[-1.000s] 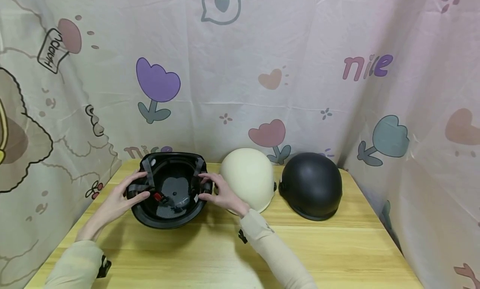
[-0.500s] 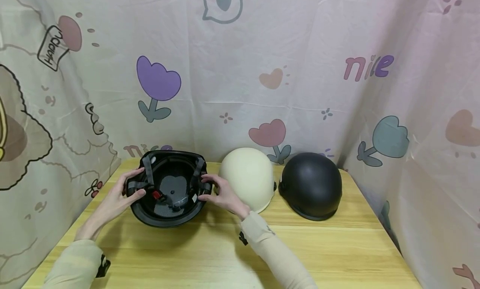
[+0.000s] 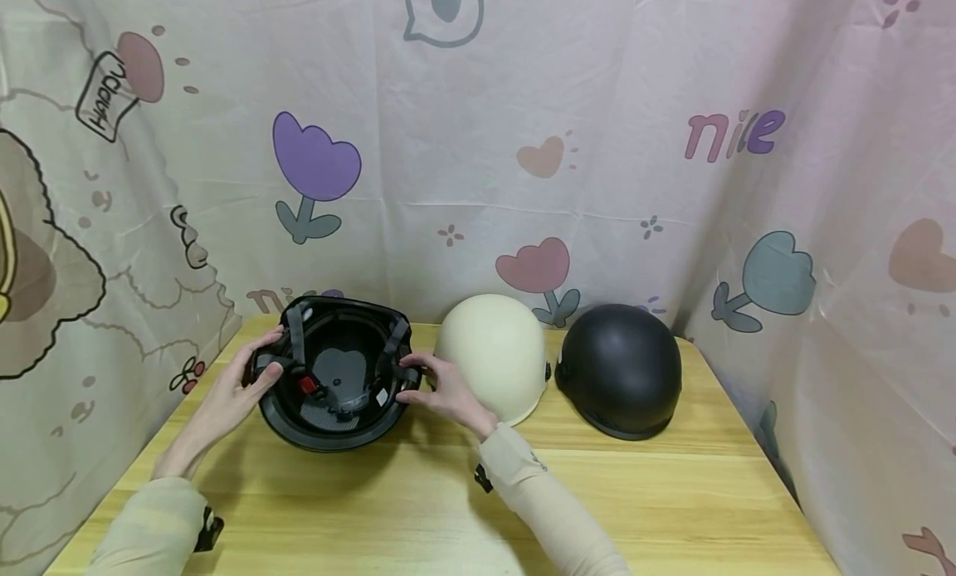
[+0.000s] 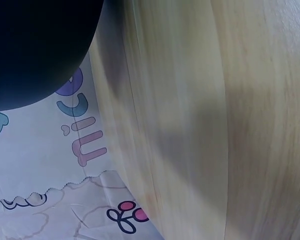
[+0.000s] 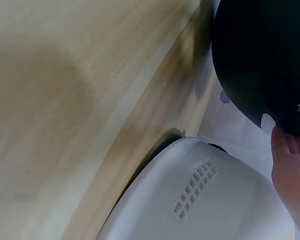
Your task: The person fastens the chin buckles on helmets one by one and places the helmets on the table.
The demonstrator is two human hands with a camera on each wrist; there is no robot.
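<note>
A black helmet (image 3: 317, 433) is tipped so that its hollow inside faces me, showing grey straps (image 3: 296, 335) and a red buckle (image 3: 309, 385). My left hand (image 3: 227, 397) grips its left rim, thumb on the near side. On the opposite rim, the thumb and fingers of my right hand (image 3: 451, 396) pinch the edge by the strap. The right wrist view shows those fingers on the dark shell (image 5: 265, 55). Only the outer shell (image 4: 40, 50) fills the corner of the left wrist view, where the left hand is mostly out of frame.
A cream helmet (image 3: 490, 352) stands dome up just right of my right hand. Beyond it sits a second black helmet (image 3: 620, 368), also dome up. All are at a wooden table (image 3: 403, 518), with a printed curtain (image 3: 448, 128) behind and at both sides.
The held helmet has tilted slightly, its left side rising a little. My left hand has shifted slightly up with it; the right hand stays nearly in place. The other helmets are unmoved.
</note>
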